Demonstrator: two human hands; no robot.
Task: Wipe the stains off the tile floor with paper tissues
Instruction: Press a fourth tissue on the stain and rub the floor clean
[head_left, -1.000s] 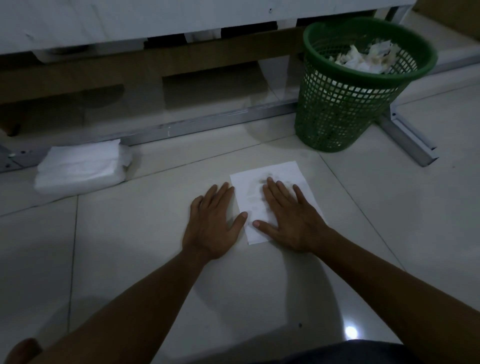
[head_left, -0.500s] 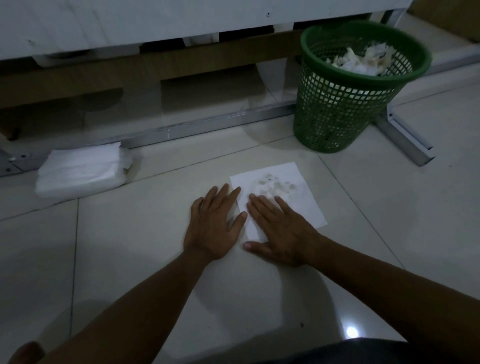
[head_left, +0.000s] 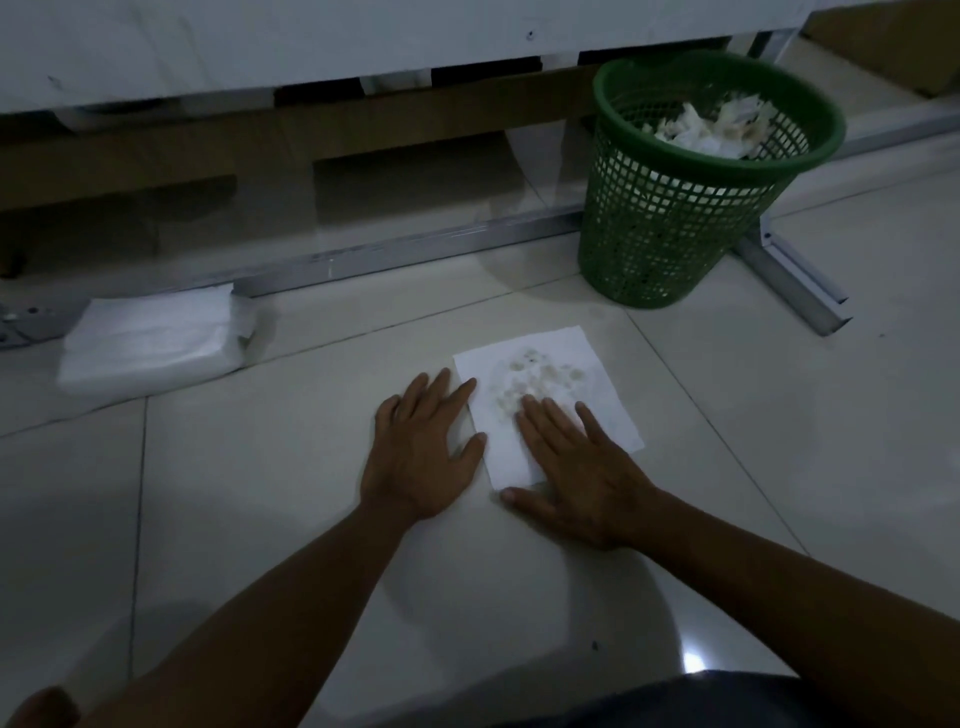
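A white paper tissue lies flat on the pale tile floor, with brownish wet spots soaked through its far half. My right hand presses flat on the near half of the tissue, fingers straight and spread. Just left of the sheet my left hand rests flat on the floor, its fingertips touching the tissue's left edge.
A pack of white tissues sits on the floor at the left. A green mesh bin holding crumpled used tissues stands at the back right, beside a metal frame leg. A metal rail runs along the back.
My right hand has slid back toward me over the tissue, uncovering brownish spots on its far half. My left hand has stayed in place.
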